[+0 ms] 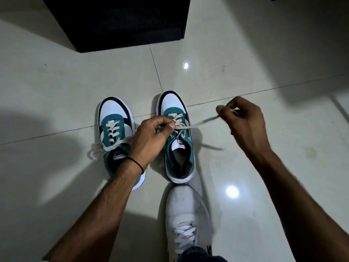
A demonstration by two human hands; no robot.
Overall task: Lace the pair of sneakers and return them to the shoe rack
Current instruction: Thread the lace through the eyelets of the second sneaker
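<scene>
Two teal, white and black sneakers stand side by side on the floor, toes pointing away from me. The left sneaker (115, 121) is laced, with its white lace ends tied and trailing off to the left. My left hand (151, 137) pinches the white lace (198, 123) over the eyelets of the right sneaker (174, 106). My right hand (243, 121) is out to the right of that shoe, pulling the lace's free end taut. The right sneaker's upper eyelets are bare.
A black shoe rack (122, 21) stands on the pale tiled floor (56, 82) beyond the sneakers. My own foot in a white laced shoe (186, 214) rests just behind the right sneaker's heel.
</scene>
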